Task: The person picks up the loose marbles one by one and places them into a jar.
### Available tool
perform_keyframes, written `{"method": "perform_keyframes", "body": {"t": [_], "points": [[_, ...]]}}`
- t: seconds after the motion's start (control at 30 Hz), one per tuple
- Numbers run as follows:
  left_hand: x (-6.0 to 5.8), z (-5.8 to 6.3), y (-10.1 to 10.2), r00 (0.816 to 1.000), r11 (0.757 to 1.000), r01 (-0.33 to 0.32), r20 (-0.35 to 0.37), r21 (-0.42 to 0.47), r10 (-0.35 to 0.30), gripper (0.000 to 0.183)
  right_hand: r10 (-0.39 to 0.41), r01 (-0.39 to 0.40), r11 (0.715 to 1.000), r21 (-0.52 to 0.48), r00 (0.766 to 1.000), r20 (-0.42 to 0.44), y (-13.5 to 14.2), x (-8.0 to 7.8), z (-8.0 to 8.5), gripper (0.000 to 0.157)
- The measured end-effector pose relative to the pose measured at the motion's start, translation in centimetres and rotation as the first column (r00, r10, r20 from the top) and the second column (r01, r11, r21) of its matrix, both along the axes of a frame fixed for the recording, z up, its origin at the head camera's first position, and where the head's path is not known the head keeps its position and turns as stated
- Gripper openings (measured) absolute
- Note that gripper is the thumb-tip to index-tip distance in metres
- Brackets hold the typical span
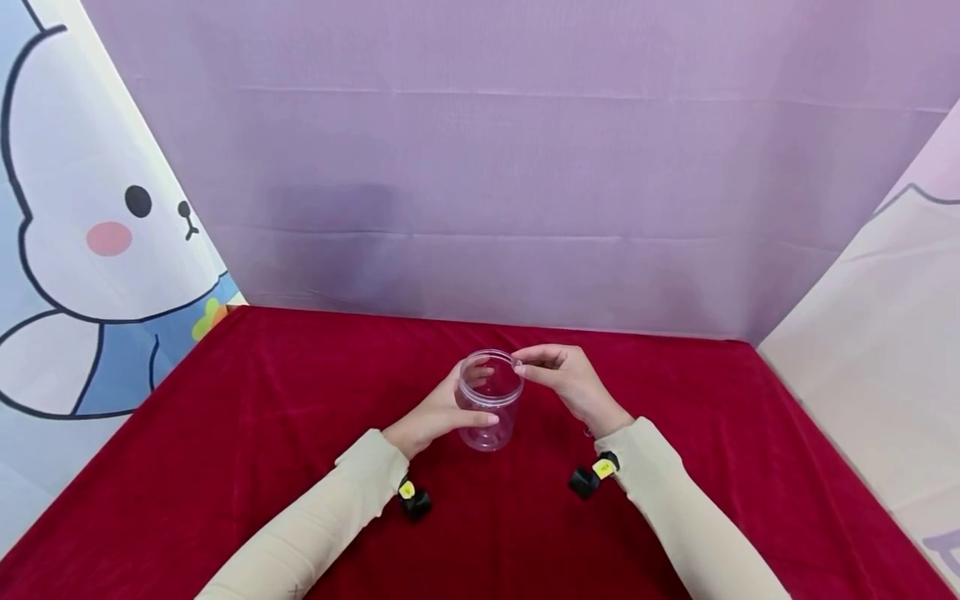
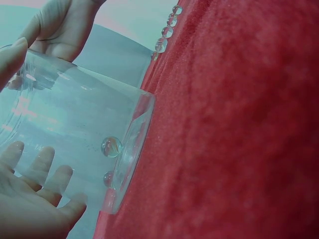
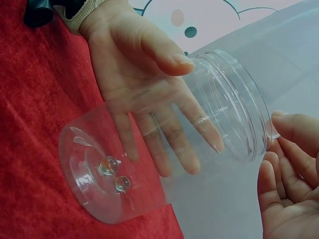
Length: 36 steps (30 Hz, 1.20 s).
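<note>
My left hand (image 1: pixel 438 410) grips a clear plastic jar (image 1: pixel 487 435), thumb on the near side and fingers round the far side. The jar has no lid on and stands upright over the red cloth. Two glass marbles lie at its bottom, one marble (image 3: pixel 109 165) with a coloured swirl and a second marble (image 3: pixel 122 183) beside it. At the jar's right rim my right hand (image 1: pixel 573 382) pinches a small clear marble (image 1: pixel 518 363) between thumb and forefinger. Fingertips mostly hide that marble in the right wrist view.
Several clear marbles (image 2: pixel 167 32) lie in a row on the red cloth (image 2: pixel 239 119); in the head view the right wrist and sleeve mostly cover them. A purple curtain (image 1: pixel 487 167) rises behind the table, with a cartoon-printed panel (image 1: pixel 82 183) at the left and a pale panel (image 1: pixel 885 350) at the right.
</note>
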<state>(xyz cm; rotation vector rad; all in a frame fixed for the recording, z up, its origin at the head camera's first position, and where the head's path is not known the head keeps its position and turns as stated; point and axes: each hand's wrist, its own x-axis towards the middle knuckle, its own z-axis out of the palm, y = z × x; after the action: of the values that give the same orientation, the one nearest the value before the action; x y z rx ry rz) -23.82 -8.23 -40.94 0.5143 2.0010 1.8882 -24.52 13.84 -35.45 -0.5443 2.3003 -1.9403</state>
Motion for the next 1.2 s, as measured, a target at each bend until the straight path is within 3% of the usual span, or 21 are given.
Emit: {"method": "perform_keyframes", "body": {"t": [0.47, 0.93, 1.2], "points": [[0.1, 0.1, 0.1, 1.000, 1.000, 0.016, -0.019, 0.019, -0.016, 0.083, 0.003, -0.003, 1.000, -0.012, 1.000, -0.004, 0.9, 0.1, -0.1, 0.033], [0.0, 0.1, 0.0, 0.999, 1.000, 0.027, -0.025, 0.013, -0.027, 0.084, -0.064, 0.065, 0.993, 0.096, 0.998, -0.010, 4.0, 0.8, -0.5, 0.034], [-0.1, 0.0, -0.1, 0.999, 0.999, 0.031, -0.035, 0.023, -0.030, 0.085, -0.067, 0.065, 0.993, 0.098, 0.998, 0.012, 5.5, 1.1, -1.2, 0.036]]}}
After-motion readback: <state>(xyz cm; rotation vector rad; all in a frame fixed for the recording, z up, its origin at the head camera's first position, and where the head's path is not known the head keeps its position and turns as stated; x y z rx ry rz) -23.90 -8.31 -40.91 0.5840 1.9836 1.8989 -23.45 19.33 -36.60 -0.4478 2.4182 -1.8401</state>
